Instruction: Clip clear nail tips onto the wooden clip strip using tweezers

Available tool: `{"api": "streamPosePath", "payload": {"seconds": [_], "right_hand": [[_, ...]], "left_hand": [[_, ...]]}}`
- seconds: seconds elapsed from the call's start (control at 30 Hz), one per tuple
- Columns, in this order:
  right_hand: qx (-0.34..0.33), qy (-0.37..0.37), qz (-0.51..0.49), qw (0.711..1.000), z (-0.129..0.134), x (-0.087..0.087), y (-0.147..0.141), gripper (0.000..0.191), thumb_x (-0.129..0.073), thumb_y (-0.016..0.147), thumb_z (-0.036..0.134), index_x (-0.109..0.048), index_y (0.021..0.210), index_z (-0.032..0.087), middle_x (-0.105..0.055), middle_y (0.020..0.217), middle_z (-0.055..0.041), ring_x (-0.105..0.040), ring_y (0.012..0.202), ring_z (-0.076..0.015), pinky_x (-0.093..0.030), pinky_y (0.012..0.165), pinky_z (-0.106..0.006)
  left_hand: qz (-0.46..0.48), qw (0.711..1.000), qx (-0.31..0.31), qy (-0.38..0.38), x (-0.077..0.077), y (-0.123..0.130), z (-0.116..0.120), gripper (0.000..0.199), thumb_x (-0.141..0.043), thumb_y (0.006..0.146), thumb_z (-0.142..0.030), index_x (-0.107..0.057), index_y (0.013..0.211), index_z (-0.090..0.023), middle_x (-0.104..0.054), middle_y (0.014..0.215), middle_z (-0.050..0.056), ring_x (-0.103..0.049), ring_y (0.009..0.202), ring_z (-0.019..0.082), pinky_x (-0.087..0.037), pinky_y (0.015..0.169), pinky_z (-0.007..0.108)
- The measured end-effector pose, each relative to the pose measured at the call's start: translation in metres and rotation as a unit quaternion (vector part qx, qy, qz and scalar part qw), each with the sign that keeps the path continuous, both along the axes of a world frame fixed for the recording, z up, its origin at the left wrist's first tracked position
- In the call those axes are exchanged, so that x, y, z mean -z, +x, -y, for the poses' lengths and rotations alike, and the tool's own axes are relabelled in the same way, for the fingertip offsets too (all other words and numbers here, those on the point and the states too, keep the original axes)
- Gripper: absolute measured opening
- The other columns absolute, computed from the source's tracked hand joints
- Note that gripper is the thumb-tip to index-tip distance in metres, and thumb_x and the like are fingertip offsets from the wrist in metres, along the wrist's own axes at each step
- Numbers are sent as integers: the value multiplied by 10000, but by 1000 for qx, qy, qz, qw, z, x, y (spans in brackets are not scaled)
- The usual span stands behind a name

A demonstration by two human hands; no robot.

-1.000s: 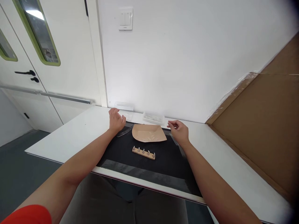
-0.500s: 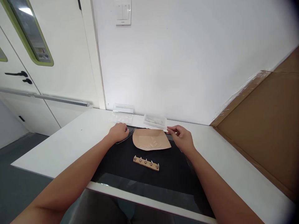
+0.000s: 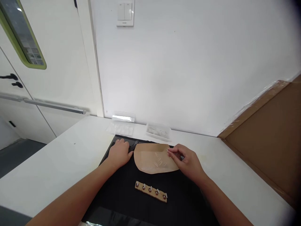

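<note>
A tan sheet (image 3: 147, 157) with several small clear pieces (image 3: 160, 159) on it lies on the black mat (image 3: 127, 194). My right hand (image 3: 188, 160) is over the sheet's right edge, thumb and forefinger pinched together; what is between them is too small to make out. Left of the sheet, my left hand (image 3: 120, 152) rests on the mat beside a dark, shiny item (image 3: 133, 146); its grip is unclear. Nearer to me is a wooden strip (image 3: 151, 191) bearing a row of round metal parts with short white pegs.
Behind the mat, an open clear case (image 3: 121, 128) and a translucent tray (image 3: 158, 131) of small pieces stand by the wall. A large cardboard panel (image 3: 265, 131) leans at the right. The white table (image 3: 63, 153) extends to the left.
The view has shifted, so the table items appear lower. My right hand has moved left, from beside the sheet to over its right edge. The wire seen by my left hand no longer shows.
</note>
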State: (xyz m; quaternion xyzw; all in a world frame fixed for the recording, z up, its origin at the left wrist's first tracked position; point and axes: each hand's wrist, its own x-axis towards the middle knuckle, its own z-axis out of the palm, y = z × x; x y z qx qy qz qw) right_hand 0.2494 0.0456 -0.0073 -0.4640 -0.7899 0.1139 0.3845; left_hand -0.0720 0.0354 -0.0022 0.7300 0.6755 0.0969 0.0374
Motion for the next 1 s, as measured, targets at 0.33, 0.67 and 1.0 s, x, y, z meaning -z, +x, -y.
{"api": "streamPosePath", "payload": {"seconds": [0.33,0.67,1.0], "right_hand": [[-51,-24,16,998,3,0,-1,170,-604,1033,393,-698,962,272,-710,901,-15,-646,770,-190,-518,697,-333],[-49,-52,46,996,9,-6,-6,214,-555,1050,415,-640,930,260,-699,928,-26,-613,744,-186,-482,667,-327],[-34,-44,42,998,13,-6,-13,194,-588,1026,415,-659,938,258,-701,856,-15,-627,714,-186,-493,665,-330]], "left_hand": [[-36,997,58,28,1,-1,-4,255,-563,995,-304,-729,858,-168,-693,1024,145,-591,1119,340,-502,929,431],[-28,999,13,35,6,0,-7,353,-359,1062,-231,-679,952,-132,-690,1051,170,-654,1017,338,-467,897,481],[69,992,-40,100,-8,0,-7,352,-225,1118,-306,-521,953,-210,-662,861,64,-643,746,235,-424,639,352]]}}
